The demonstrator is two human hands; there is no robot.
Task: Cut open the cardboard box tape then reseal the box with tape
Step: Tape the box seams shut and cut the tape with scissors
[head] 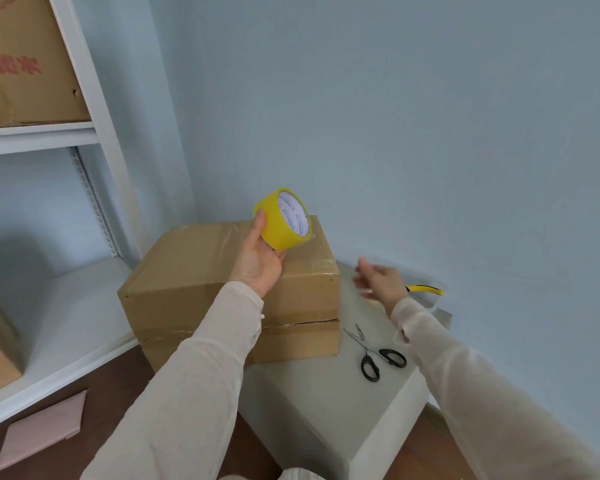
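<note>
A brown cardboard box [194,271] lies on a pale grey block, with clear tape on its top and a seam along its near side. My left hand [258,259] holds a yellow roll of tape [286,220] above the box's top, fingers curled round the roll. My right hand [378,280] hovers to the right of the box, blurred, fingers spread and holding nothing. Black-handled scissors [374,355] lie open on the block, near the box's right front corner.
The grey block [326,403] stands in a corner of pale blue walls. A yellow-handled tool [425,289] lies behind my right hand. White shelving [94,109] with a large carton [25,64] is at left. A pink sheet [42,431] lies on the wooden floor.
</note>
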